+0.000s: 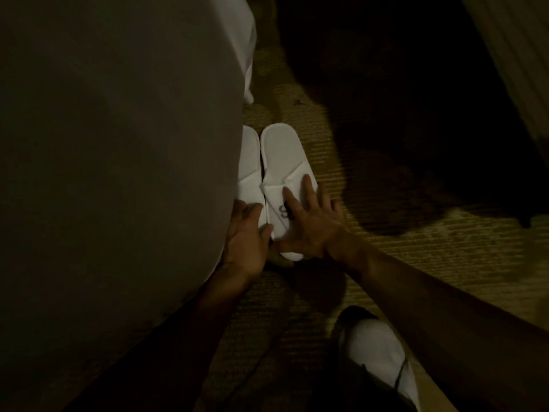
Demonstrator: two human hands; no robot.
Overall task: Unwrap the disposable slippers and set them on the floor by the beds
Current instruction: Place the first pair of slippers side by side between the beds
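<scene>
Two white disposable slippers lie side by side on the carpet, toes toward me, right against the bed. The left slipper (249, 162) is partly hidden by the bed's edge. The right slipper (282, 162) has a dark logo on its upper. My left hand (246, 233) rests flat with fingers spread at the toe of the left slipper. My right hand (309, 221) lies spread over the upper of the right slipper, covering part of the logo. Neither hand grips anything.
The bed (118, 144) with its grey-white cover fills the left half. White bedding (248, 49) hangs at its far corner. Patterned carpet (386, 257) stretches to the right, dark in shadow farther off. A white shoe (377, 358) stands at the lower right.
</scene>
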